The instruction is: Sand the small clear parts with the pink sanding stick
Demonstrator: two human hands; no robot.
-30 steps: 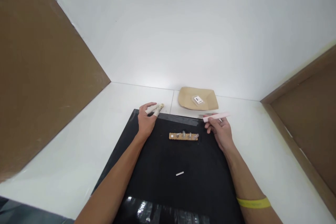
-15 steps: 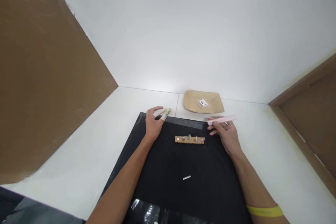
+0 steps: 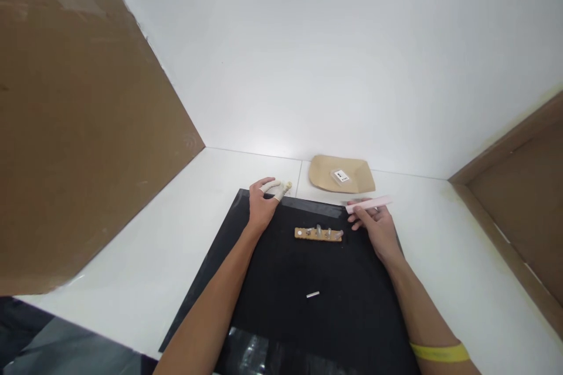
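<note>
My left hand (image 3: 263, 206) rests at the far left edge of a black mat (image 3: 352, 299). Its thumb and index finger wear pale finger covers and are stretched out, a little apart. A faint pale patch shows by their tips; I cannot make out what it is. Over the mat's far right edge, my right hand (image 3: 378, 227) pinches a flat, pale pink strip (image 3: 372, 204). Something thin and grey sticks out behind the strip. Between the hands lies a small cardboard strip (image 3: 303, 234) bearing several clear, small pieces. Nearer me is a short silvery rod (image 3: 312, 295).
A brown paper tray (image 3: 319, 173) stands behind the mat against the white wall, with a small clear labelled case (image 3: 340, 176) in it. Brown panels (image 3: 109, 158) rise at the left and right. White tabletop (image 3: 176, 234) surrounds the mat.
The view has shifted slightly. Both hands keep nearly the same pose, and the pink strip is still in my right hand. The cardboard strip and rod lie as before.
</note>
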